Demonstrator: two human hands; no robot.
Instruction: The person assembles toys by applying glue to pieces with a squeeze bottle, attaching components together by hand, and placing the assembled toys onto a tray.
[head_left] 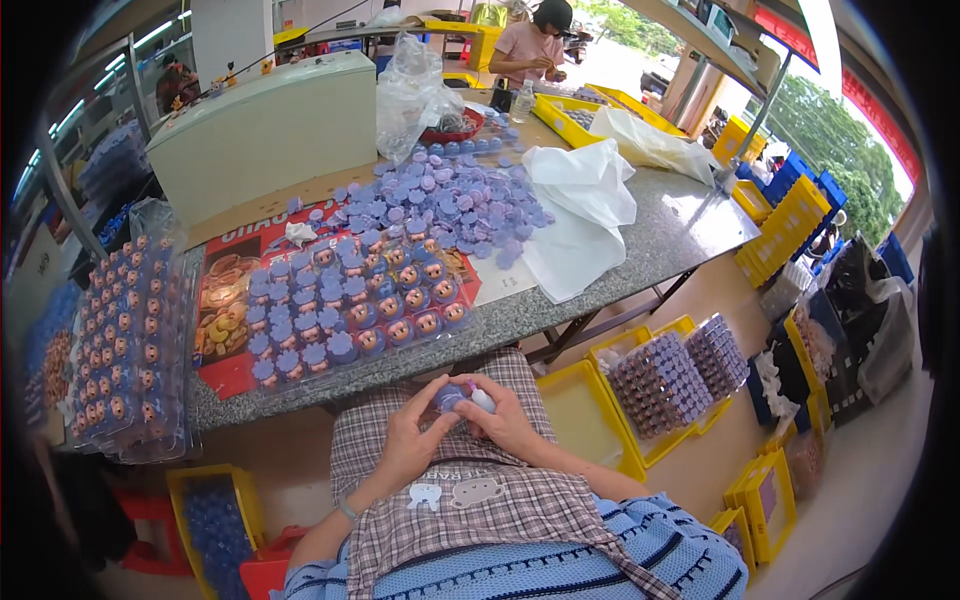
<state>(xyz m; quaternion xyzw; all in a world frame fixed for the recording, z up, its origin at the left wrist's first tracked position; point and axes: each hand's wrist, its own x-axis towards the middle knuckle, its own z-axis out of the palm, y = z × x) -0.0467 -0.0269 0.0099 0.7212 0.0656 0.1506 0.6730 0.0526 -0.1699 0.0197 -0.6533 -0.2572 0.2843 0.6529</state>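
Above my lap, my left hand (412, 432) and my right hand (500, 422) meet, fingers closed together. Between them is a small blue-purple rounded piece (449, 398), which my left fingers grip. A small white piece with a pink tip (483, 400) shows at my right fingers; its kind I cannot make out. On the table ahead, a clear plastic tray (400, 352) holds small doll heads (399, 330). Those at its left carry purple flower-shaped caps (314, 354); several at its right show bare faces. Beyond the tray lies a heap of loose purple caps (450, 195).
Stacked trays of doll heads (125, 340) stand at the left table edge. White sheeting (575, 220) lies right of the heap, near a plastic bottle (523, 101). Yellow crates (592, 420) sit on the floor at right. Another person (530, 55) works across the table.
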